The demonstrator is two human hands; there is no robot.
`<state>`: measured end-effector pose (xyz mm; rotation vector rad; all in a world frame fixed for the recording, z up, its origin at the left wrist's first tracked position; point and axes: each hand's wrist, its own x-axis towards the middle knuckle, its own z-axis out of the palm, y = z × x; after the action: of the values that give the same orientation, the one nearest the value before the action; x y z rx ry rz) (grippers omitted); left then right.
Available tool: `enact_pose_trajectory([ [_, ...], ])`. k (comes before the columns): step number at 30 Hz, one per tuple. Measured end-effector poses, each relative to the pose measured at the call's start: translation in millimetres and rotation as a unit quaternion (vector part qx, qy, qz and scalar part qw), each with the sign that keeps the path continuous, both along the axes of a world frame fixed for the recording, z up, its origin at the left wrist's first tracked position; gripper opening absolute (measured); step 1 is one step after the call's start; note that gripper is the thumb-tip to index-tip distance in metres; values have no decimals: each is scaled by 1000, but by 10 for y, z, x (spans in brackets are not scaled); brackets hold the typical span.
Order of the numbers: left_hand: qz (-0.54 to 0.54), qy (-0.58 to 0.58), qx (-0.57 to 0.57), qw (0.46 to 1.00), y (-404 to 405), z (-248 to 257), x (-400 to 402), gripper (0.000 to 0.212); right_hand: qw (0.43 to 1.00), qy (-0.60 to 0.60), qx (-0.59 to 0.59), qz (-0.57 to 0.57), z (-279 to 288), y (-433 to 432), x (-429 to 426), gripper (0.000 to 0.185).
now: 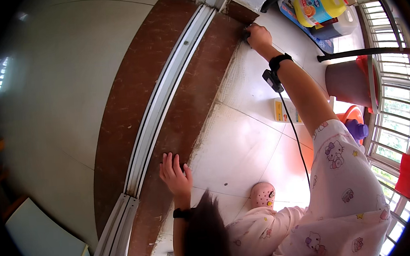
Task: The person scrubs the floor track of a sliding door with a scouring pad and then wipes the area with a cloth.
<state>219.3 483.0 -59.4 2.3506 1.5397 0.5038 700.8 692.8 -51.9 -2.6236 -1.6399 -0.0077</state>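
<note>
My right hand (260,37) reaches far forward to the corner where the reddish-brown stone threshold (201,82) meets the white floor tiles (241,132). Its fingers are closed around a small dark object (246,35), mostly hidden by the hand, so its kind is unclear. Pale, streaky residue (228,80) runs along the joint between threshold and tiles. My left hand (176,173) lies palm down on the threshold, fingers extended, holding nothing. A white metal sliding-door track (173,83) runs lengthwise along the stone.
A yellow jug (319,5) stands by a dark rack leg (360,53). Rightward are a lidded bucket (348,82), a white bottle (286,111) and an orange basin (355,112). A cable (296,136) hangs from the black wrist device (272,80). Dark hair (207,231) covers part of the foreground.
</note>
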Motion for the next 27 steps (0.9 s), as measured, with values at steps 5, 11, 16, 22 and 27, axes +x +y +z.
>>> enact_pose_trajectory([
  [5, 25, 11, 11, 1000, -69, -40, -113, 37, 990, -32, -55, 126, -79, -299, -498, 21],
  [11, 10, 37, 24, 999, -18, -89, -35, 35, 995, -72, 13, 71, -7, -53, -143, 20],
  [16, 23, 20, 38, 999, -86, -171, -75, 35, 978, -90, 8, 186, -170, -359, -410, 19],
  [22, 4, 33, 33, 999, -6, -144, -67, 37, 985, -86, 53, 137, -185, -319, -313, 22],
  [27, 12, 0, 22, 1000, -24, -9, -77, 39, 976, -84, 48, 196, -143, -336, -467, 19],
])
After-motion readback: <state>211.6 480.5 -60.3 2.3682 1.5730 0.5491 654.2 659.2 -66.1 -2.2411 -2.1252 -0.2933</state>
